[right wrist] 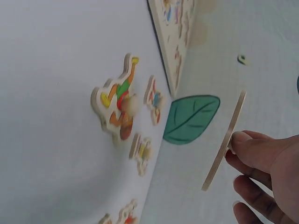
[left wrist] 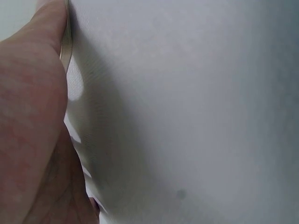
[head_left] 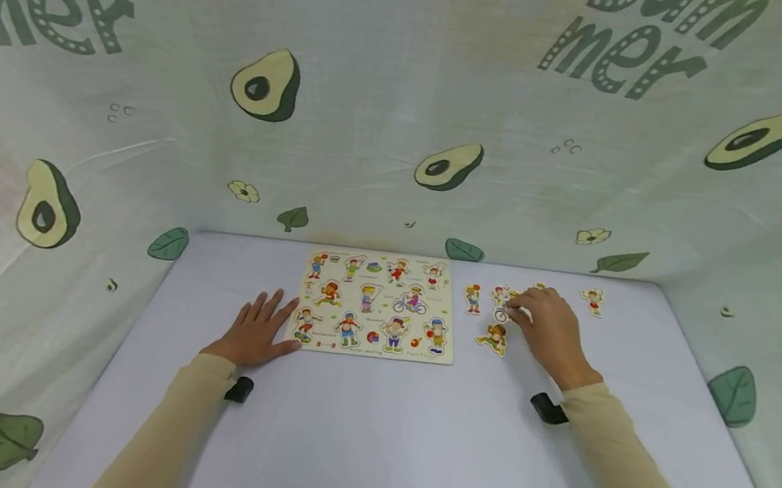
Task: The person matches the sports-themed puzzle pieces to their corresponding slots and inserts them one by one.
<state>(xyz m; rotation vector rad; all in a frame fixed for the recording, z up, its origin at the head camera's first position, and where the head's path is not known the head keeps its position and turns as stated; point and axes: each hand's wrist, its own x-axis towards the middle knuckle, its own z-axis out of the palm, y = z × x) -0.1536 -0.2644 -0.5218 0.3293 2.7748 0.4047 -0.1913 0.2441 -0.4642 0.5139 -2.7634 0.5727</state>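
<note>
While the left hand (head_left: 258,334) lies with fingers straight and spread, thumb touching the near left corner of the board (head_left: 347,298), the right hand (head_left: 544,328) pinches a thin piece (right wrist: 219,156), seen edge-on, above the tabletop (head_left: 361,442) to the board's right. Near that hand lies a runner (head_left: 493,339); a ball player (head_left: 472,298) sits closer to the board, and another figure (head_left: 591,300) farther right.

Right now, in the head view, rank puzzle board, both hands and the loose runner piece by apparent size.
1. Puzzle board
2. Left hand and right hand: too alike to rank
3. Loose runner piece
</note>
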